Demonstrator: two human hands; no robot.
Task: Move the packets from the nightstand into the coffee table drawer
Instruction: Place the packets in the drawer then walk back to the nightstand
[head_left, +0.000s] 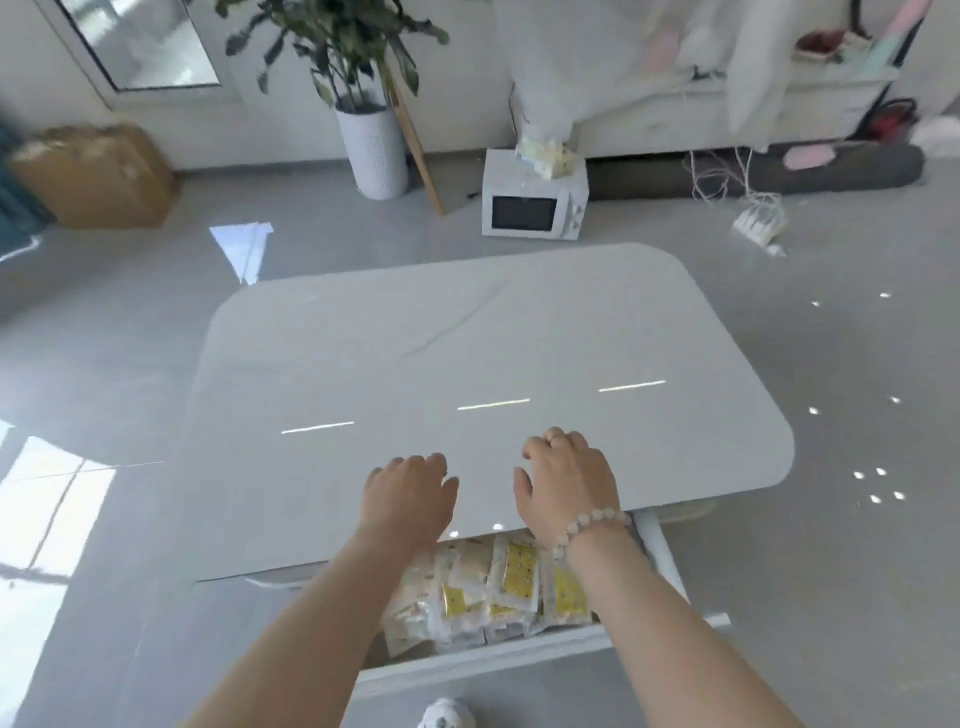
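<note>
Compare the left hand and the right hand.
The right hand wears a ring and a bead bracelet; the left hand is bare. The right hand reaches farther over the coffee table than the left hand. Both hold nothing, fingers loosely curled.

One left hand (410, 499), one right hand (566, 483), one counter (467, 338), one drawer (519, 657), packets (519, 571) too overlapped to count, one microwave (532, 197), one plant (363, 78), one box (93, 176)

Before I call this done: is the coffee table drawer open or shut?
Open. The drawer is pulled out from under the coffee table, and packets show inside it.
</note>
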